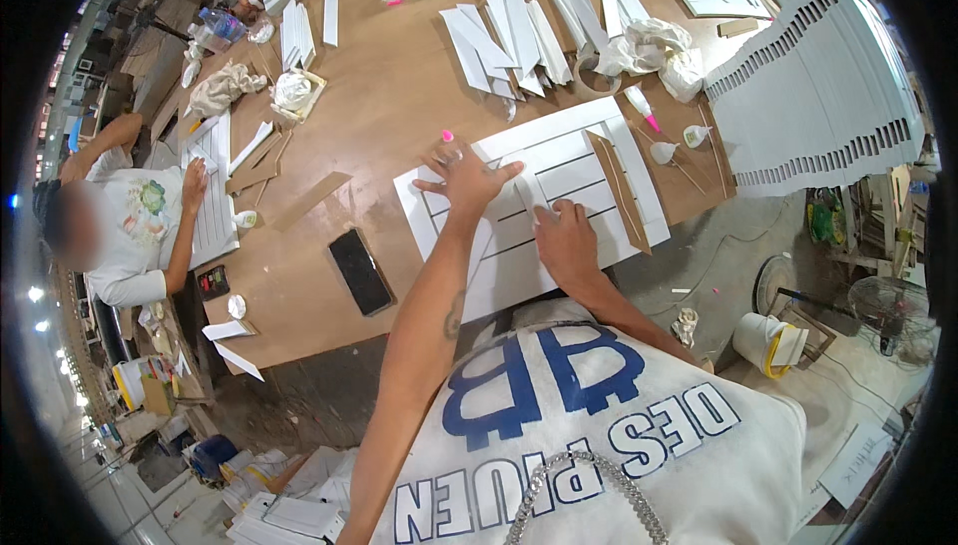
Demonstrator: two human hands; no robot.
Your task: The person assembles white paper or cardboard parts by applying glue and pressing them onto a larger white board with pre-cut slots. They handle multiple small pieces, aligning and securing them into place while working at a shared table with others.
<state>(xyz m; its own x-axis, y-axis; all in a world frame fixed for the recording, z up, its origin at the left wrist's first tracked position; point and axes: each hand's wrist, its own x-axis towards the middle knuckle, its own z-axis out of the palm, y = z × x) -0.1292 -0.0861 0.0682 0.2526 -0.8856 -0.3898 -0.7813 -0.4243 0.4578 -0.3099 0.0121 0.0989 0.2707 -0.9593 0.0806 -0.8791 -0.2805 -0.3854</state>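
Observation:
A white panel (479, 280) with dark parallel grooves lies at a slant on the brown table in front of me. My left hand (465, 178) rests on its upper left part, palm down, with fingers spread wide. A small pink tip (447, 136) shows just beyond those fingers. My right hand (566, 244) is on the panel's middle, its fingers curled down beside a narrow white strip (536, 189); whether they grip that strip is hidden. Across the panel's right end lies a brown strip (619, 193).
Bundled white strips (514, 36), a tape roll (597, 74) and crumpled plastic (654, 54) lie beyond the panel. Stacked slotted white panels (813, 96) stand at right. A phone (361, 272) lies left. A co-worker (130, 211) works at the left edge; a fan (883, 310) stands right.

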